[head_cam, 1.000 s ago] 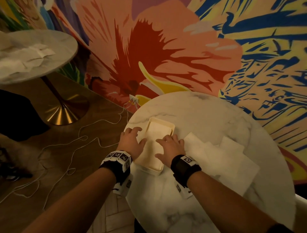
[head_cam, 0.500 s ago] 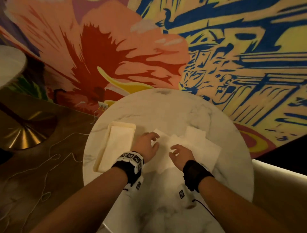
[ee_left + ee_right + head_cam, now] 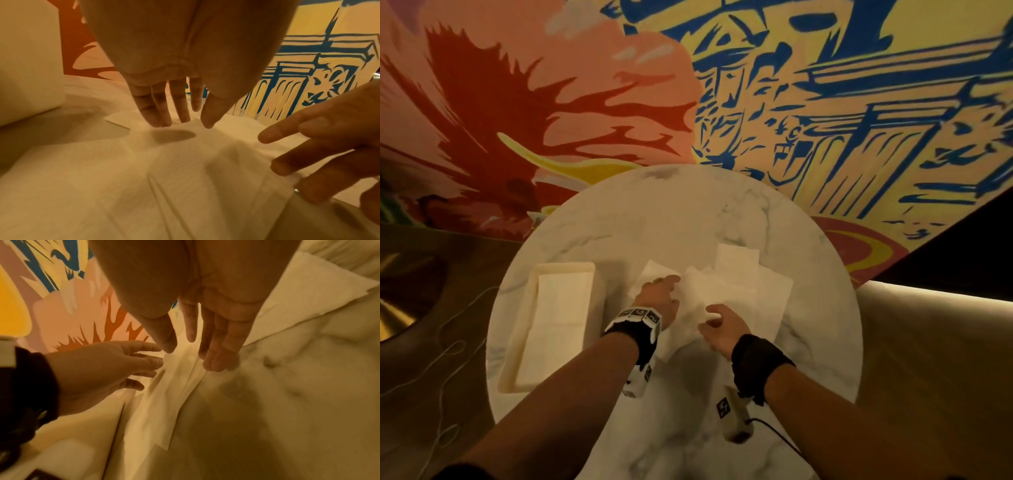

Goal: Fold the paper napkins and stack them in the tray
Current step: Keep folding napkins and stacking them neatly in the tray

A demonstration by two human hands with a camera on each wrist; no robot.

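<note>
Folded napkins already lie in the tray (image 3: 517,346). My left hand (image 3: 659,301) and right hand (image 3: 719,329), fingers loose and holding nothing, reach the unfolded pile (image 3: 753,294), so several remain.

Table (image 3: 674,219): round, mural wall (image 3: 825,102) behind it.
Tray (image 3: 517,346): on table's left part.
Folded napkins (image 3: 558,318): in tray.
Loose napkins (image 3: 750,294): on table, right of tray, overlapping.
Left hand (image 3: 659,299): over loose napkins' left edge.
Right hand (image 3: 719,327): just beside left hand, to its right.
</note>
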